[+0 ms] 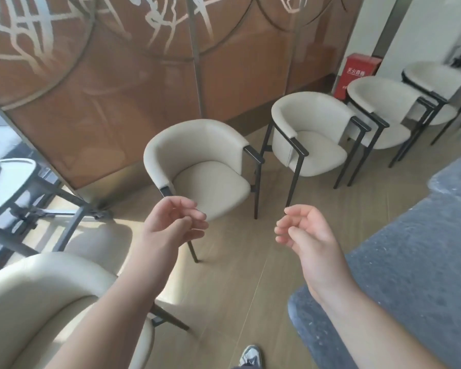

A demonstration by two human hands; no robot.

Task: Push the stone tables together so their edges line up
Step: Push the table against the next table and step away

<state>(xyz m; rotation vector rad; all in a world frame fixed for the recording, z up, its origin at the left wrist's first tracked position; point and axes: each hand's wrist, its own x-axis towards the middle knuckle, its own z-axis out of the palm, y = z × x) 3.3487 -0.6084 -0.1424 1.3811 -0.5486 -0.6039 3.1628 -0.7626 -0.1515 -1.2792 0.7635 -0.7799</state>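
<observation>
A person's two hands hang in mid-air over the wood floor (237, 288), both bare and holding nothing: left hand (171, 225) w/ fingers loosely curled, right hand (304, 235) likewise relaxed, neither touching anything. Nearest, at lower left, sits a cream chair (37, 302); a shoe (250, 355) shows at the bottom edge. To the right, the grey speckled stone worktop (410, 262) runs along the frame's right side, its near corner just under the right forearm and its left edge stepping back toward the far chairs. Whether that step marks a joint btwn two slabs can't be told. Beyond the hands, a second cream chair (205, 169) faces the worktop's left edge, then a third chair (312, 139), w/ more behind; a red box (357, 75) stands against the wall past them. Judging by the material, the stone will be heavy, rigid and slow to slide, prob. scraping on the floor, so flat palms low on the left edge near a corner look the best purchase; push steady, not jerky, as edges may chip.
</observation>
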